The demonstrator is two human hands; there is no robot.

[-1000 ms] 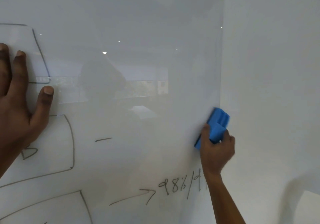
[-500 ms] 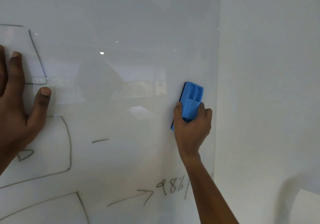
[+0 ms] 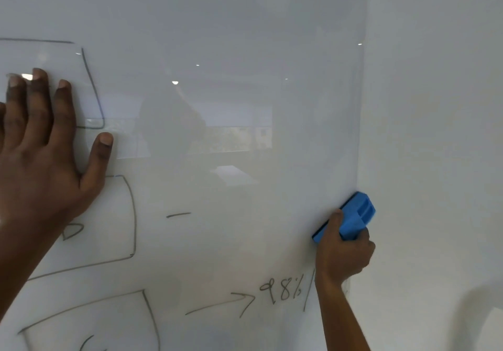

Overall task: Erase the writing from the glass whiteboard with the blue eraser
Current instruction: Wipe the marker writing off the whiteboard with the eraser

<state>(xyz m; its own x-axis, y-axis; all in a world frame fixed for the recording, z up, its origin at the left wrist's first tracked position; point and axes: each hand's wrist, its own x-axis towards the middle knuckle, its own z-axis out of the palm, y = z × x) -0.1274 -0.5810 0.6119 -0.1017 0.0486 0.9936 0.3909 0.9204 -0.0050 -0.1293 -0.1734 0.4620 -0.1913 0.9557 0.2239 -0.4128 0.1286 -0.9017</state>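
Surface: glossy glass whiteboard fills most of the frame and ends at a pale wall on the right.
Eraser: blue eraser sits tilted at the board's right edge, lower right of the frame, its dark pad side turned to the glass.
Right hand: right hand grips the eraser from below, thumb on the near side, fingers curled round the far side.
Left hand: left hand lies flat on the glass at the left of the frame, fingers straight, thumb splayed out.
Step in hand: by my reading, wiping the right margin, just above the "98%".
Next move: likely down and left onto the "98%" and the slash beside it; calls for the pad flat on the glass and firm pressure so no streaks remain.
Progress: upper and middle board look bare; lower and left parts not yet wiped.
Count, tools: one eraser, two hands.
Count, marks: three outlined boxes partly in view at the left, one short dash, one arrow, one "98%", one slash, and a few small scrawls in the lower left of the frame.
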